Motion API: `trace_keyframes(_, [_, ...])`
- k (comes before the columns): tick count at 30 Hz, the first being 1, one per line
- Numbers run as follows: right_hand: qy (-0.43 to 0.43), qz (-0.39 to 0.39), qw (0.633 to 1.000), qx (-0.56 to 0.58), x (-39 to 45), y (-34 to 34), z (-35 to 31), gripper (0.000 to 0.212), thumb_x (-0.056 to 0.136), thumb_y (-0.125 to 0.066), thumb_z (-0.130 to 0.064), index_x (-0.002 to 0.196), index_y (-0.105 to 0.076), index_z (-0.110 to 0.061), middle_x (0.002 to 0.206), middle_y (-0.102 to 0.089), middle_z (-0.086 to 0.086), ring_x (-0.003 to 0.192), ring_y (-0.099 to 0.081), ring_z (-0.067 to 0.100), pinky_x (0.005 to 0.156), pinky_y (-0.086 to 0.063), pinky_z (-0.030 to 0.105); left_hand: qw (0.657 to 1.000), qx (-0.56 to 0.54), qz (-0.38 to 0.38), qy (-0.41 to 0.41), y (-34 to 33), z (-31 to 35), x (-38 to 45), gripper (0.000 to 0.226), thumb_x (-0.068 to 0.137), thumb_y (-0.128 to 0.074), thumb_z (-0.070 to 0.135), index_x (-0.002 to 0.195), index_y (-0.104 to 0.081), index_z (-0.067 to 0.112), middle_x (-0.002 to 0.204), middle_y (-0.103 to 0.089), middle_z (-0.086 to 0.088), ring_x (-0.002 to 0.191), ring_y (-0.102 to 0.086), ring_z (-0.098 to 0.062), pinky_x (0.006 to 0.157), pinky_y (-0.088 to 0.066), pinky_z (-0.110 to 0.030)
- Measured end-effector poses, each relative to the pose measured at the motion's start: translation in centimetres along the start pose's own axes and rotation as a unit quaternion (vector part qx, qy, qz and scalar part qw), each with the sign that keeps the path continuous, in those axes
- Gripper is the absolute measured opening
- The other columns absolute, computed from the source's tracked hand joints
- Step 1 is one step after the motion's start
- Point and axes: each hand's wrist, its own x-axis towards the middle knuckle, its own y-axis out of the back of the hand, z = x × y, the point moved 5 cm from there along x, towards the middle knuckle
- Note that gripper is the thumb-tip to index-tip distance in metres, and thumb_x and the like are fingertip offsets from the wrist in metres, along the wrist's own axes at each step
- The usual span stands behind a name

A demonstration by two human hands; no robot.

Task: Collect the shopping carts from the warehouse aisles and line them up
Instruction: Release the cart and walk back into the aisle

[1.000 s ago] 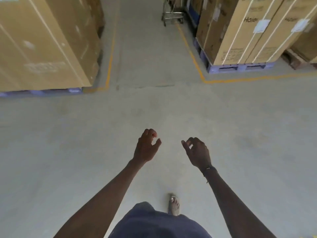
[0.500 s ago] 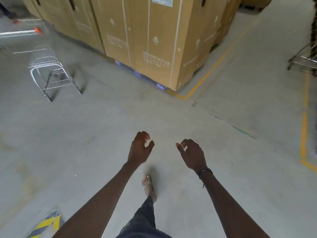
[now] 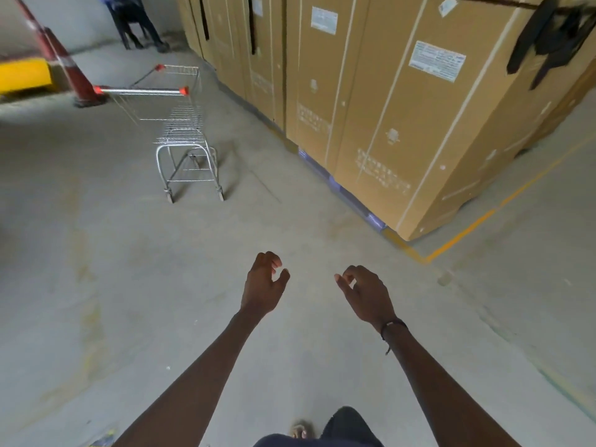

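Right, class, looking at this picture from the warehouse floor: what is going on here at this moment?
A person is walking across the concrete floor with both arms held out in front. The left hand and right hand hold nothing, fingers loosely curled. One empty wire shopping cart stands ahead to the left, untouched, its red-capped handle toward the person, beside a row of tall cardboard boxes on pallets. An orange traffic cone stands behind the cart. No cart has been taken hold of yet.
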Motion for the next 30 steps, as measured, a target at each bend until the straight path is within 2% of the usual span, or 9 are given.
trace_keyframes(7, [0.077, -0.049, 0.996, 0.012, 19.1, -5.1, -2.8, 0.03, 0.103, -0.06, -0.053, 0.086, -0.06, -0.029, 0.09, -0.065, -0.011, 0.068, -0.058, 0.001, 0.064, -0.039, 0.026, 0.995, 0.017, 0.084, 0.051, 2.5, -4.8, 14.3, 0.017, 0.091, -0.072, 0.018, 0.1, -0.057, 0.02, 0.1, -0.057, 0.003, 0.086, -0.063, -0.015, 0.076, -0.054, -0.035])
trace_keyframes(13, [0.131, -0.09, 0.986, 0.046, 36.6, -10.4, -6.5, 0.029, 0.102, -0.06, -0.054, 0.085, -0.059, -0.03, 0.089, -0.065, -0.013, 0.068, -0.06, 0.007, 0.065, -0.043, 0.03, 0.984, 0.041, 0.149, 0.086, 5.2, -9.1, 27.2, 0.018, 0.091, -0.072, 0.018, 0.1, -0.057, 0.02, 0.099, -0.057, 0.004, 0.085, -0.062, -0.011, 0.074, -0.053, -0.033])
trace_keyframes(21, [0.234, -0.141, 0.96, 0.058, 57.1, -15.1, -17.6, 0.03, 0.103, -0.06, -0.053, 0.087, -0.061, -0.027, 0.09, -0.066, -0.011, 0.068, -0.062, 0.009, 0.065, -0.046, 0.032, 0.953, 0.078, 0.258, 0.141, 13.8, -12.7, 42.4, 0.017, 0.091, -0.074, 0.015, 0.099, -0.059, 0.016, 0.098, -0.058, 0.001, 0.082, -0.061, -0.016, 0.073, -0.047, -0.03])
trace_keyframes(26, [0.287, -0.157, 0.943, 0.068, 66.6, -20.1, -24.5, 0.041, 0.096, -0.049, -0.067, 0.084, -0.058, -0.029, 0.089, -0.065, -0.012, 0.067, -0.06, 0.009, 0.065, -0.046, 0.033, 0.936, 0.093, 0.292, 0.171, 18.3, -17.9, 49.4, 0.017, 0.091, -0.074, 0.016, 0.1, -0.059, 0.016, 0.099, -0.058, 0.0, 0.081, -0.061, -0.016, 0.071, -0.043, -0.028])
trace_keyframes(30, [0.308, -0.163, 0.935, 0.071, 73.8, -25.7, -29.8, 0.047, 0.094, -0.046, -0.069, 0.086, -0.061, -0.025, 0.09, -0.066, -0.01, 0.07, -0.061, 0.012, 0.066, -0.048, 0.033, 0.931, 0.102, 0.303, 0.178, 22.0, -23.5, 55.0, 0.017, 0.09, -0.073, 0.017, 0.1, -0.059, 0.017, 0.099, -0.057, 0.003, 0.081, -0.061, -0.014, 0.069, -0.042, -0.027])
